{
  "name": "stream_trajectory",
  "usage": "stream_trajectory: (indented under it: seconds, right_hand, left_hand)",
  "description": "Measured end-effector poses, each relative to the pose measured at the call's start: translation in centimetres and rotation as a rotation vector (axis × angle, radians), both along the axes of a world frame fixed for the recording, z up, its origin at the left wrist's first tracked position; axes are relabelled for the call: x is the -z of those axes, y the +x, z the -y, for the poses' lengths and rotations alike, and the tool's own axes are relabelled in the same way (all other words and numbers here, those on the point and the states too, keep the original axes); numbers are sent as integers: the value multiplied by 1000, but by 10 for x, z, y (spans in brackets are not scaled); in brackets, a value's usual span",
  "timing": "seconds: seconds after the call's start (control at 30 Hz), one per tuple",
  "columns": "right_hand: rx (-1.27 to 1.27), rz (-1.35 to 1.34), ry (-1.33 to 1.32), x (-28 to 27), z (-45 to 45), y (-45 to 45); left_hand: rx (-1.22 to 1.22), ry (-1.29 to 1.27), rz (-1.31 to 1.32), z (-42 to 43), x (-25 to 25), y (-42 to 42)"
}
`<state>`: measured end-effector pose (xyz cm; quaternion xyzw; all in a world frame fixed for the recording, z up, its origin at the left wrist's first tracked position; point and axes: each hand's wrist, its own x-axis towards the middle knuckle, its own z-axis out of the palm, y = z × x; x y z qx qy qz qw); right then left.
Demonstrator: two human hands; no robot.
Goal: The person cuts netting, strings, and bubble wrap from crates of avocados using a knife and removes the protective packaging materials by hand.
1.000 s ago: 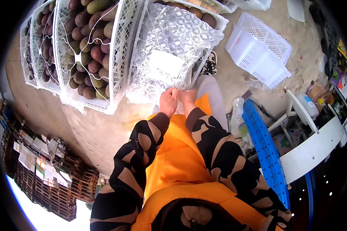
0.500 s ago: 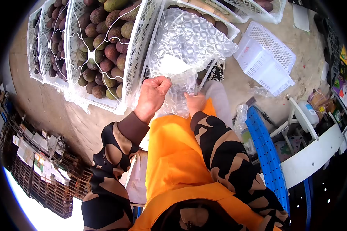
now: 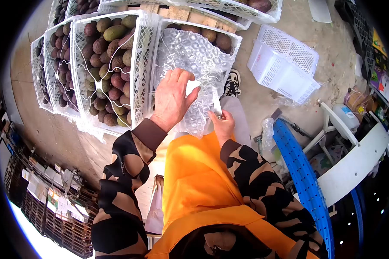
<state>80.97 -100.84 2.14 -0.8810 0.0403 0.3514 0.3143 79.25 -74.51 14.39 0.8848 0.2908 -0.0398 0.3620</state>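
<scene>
Bubble wrap (image 3: 196, 52) lies over avocados (image 3: 208, 34) in a white plastic crate (image 3: 237, 45) in front of me. My left hand (image 3: 173, 97) hovers over or rests on the wrap's left part, thumb apart from the fingers, palm down. A small white piece (image 3: 192, 87) shows beside its thumb; whether they touch I cannot tell. My right hand (image 3: 223, 126), at the wrap's near right edge, is closed around a knife (image 3: 216, 102). Its pale blade points away from me over the wrap. The handle is mostly hidden by my fingers.
Crates of avocados (image 3: 106, 56) under white cords stand at the left. A white basket (image 3: 283, 64) lies on the floor at right. Nearer are a blue perforated metal beam (image 3: 300, 172) and a white chair-like frame (image 3: 354, 164). More crates (image 3: 246, 15) stand at the back.
My left hand has gone from a fist to opened fingers and moved slightly. The knife in my right hand now shows more clearly. The view has shifted, revealing avocados at the crate's far end.
</scene>
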Motion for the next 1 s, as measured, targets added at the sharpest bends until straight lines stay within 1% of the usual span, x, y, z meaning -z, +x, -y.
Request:
stream_trajectory:
  seconds: [0.03,0.07,0.1,0.17,0.2,0.23,0.27,0.3,0.33,0.37,0.43,0.47,0.53,0.57,0.63,0.7,0.77,0.8,0.83,0.9,0.93,0.97,1.0]
  right_hand:
    - [67,-49,30,0,-1,-3]
    - [28,-140,-41,-1,8,-11]
    - [237,-334,-98,-5,15,-16]
    - [665,-714,-226,-17,32,-21]
    - [722,-666,-172,-33,25,-14]
    - [586,-478,-73,-35,17,-5]
    - [449,-296,22,-32,4,5]
    - [354,-198,96,-22,-10,11]
    - [261,-98,169,-11,-24,17]
    - [213,-74,229,4,-45,23]
    - [292,-287,301,5,-87,31]
    - [249,-332,194,8,-94,33]
    - [155,-415,-27,13,-100,33]
    - [173,-416,-11,13,-97,30]
    - [201,-407,18,19,-83,26]
    - [175,-273,113,31,-72,19]
    - [152,-282,117,30,-59,12]
    - [144,-295,117,28,-54,8]
    - [139,-286,171,21,-49,7]
    - [130,-258,283,10,-38,10]
    - [82,-144,323,14,-37,9]
    - [69,-214,205,19,-39,9]
    - [53,-290,81,26,-37,14]
  left_hand:
    - [177,-27,-55,13,15,5]
    - [259,38,-131,31,41,4]
    - [377,106,-253,40,62,7]
    - [608,242,-375,45,104,10]
    - [558,65,-282,37,118,9]
    - [502,-107,-191,24,127,8]
    - [378,-219,-131,14,136,8]
    - [229,-471,-160,3,143,6]
    - [184,-619,-204,-4,140,5]
    - [137,-763,-247,-9,139,6]
    - [29,-848,-175,-6,148,1]
    - [-28,-885,-138,-6,154,-3]
    - [-195,-848,-244,1,163,0]
    - [-279,-833,-294,9,169,4]
    - [-397,-551,-447,30,138,33]
    - [-414,-279,-439,36,143,44]
    - [-18,127,-160,23,159,38]
    - [118,238,-60,18,171,32]
    - [130,306,-23,4,174,32]
    - [241,331,5,-13,175,32]
    - [291,345,12,-22,172,29]
    - [349,361,6,-31,166,22]
    - [405,253,112,-16,145,27]
